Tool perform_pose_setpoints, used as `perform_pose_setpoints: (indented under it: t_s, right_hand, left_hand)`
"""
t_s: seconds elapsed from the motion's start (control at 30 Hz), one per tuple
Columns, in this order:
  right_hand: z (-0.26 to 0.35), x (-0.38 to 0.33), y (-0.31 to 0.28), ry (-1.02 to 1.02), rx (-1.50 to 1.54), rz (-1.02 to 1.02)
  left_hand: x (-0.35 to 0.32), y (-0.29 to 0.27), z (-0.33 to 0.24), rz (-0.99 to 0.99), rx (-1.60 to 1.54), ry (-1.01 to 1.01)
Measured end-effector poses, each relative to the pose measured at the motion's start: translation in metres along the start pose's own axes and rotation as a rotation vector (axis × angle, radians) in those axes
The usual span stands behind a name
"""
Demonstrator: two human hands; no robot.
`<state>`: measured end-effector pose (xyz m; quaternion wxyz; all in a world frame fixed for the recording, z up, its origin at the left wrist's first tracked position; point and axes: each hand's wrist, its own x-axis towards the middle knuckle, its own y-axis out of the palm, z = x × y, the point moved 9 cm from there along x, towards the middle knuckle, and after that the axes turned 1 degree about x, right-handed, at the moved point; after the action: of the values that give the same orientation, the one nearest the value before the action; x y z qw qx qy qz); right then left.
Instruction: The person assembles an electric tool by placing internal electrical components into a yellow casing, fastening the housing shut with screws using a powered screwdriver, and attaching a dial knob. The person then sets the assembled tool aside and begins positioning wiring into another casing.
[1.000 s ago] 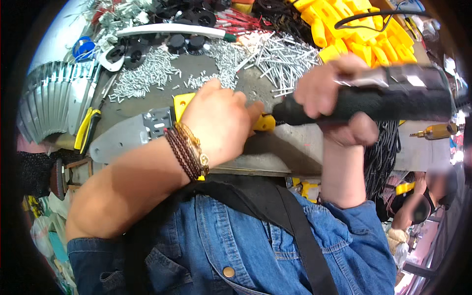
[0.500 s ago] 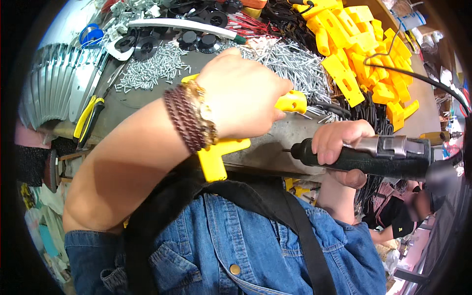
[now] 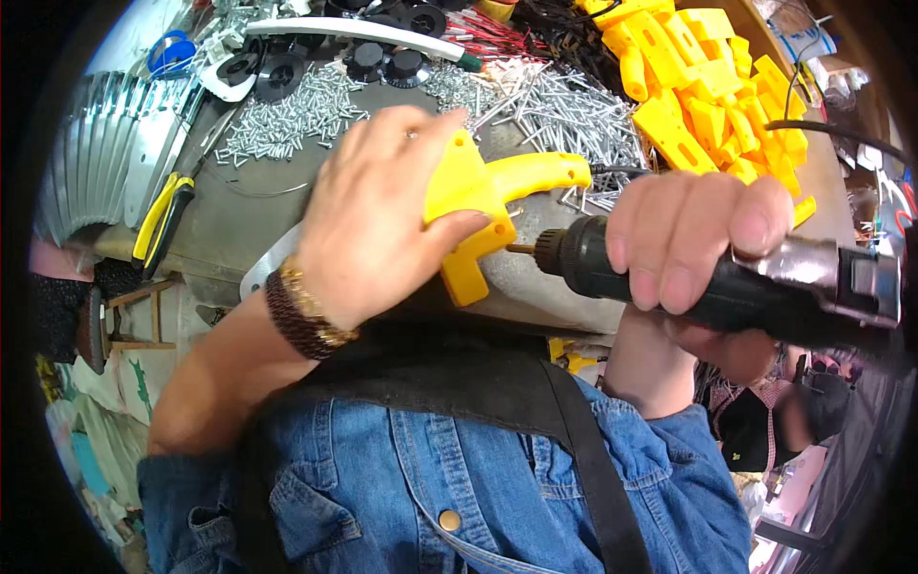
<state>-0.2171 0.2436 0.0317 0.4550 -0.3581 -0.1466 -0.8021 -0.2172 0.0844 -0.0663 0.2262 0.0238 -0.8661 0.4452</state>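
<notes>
Nearest the camera, a denim shirt [image 3: 411,478] with a black strap [image 3: 583,450] across it is filling the lower view. Just above it, the right hand [image 3: 693,239] is wrapping its grip fully around a black power screwdriver [image 3: 727,287], whose long axis is running almost level, right to left, with the bit [image 3: 521,249] pointing at the yellow plastic handle part [image 3: 488,206]. The bit tip is touching, or all but touching, the part's lower right side; contact is too small to tell for sure. The left hand [image 3: 382,215] is gripping that part from the left and above, thumb closing under it, holding it just over the front edge of the bench [image 3: 239,220]. So the part is lying directly left of the tool, between the two hands, and the left hand is the nearer to it. Farther back, loose silver screws [image 3: 296,110] are lying in heaps, yellow-handled pliers [image 3: 158,220] to the left, black knobs [image 3: 382,62] and a pile of like yellow parts [image 3: 708,105] beyond.
</notes>
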Motion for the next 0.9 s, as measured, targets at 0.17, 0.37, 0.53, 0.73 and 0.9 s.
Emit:
perform_pose_setpoints:
  t_s: [0.17,0.37,0.53,0.73,0.9]
  right_hand:
    - [0.003,0.018,0.006,0.093,0.079,0.161]
    - [-0.024,0.009,0.012,0.139,-0.052,-0.037]
    - [-0.027,0.002,0.012,0.147,-0.003,-0.034]
    - [-0.034,-0.004,0.006,0.123,0.11,-0.038]
    - [-0.044,0.001,0.004,0.179,0.172,-0.003]
  left_hand:
    - [-0.008,-0.003,0.025,0.091,-0.029,-0.136]
    - [-0.009,0.003,0.039,0.197,-0.147,-0.113]
    - [-0.002,0.022,0.042,0.389,-0.311,-0.228]
    - [0.01,0.027,0.034,0.412,-0.242,-0.205]
    - [0.014,0.029,0.037,0.468,-0.159,-0.224]
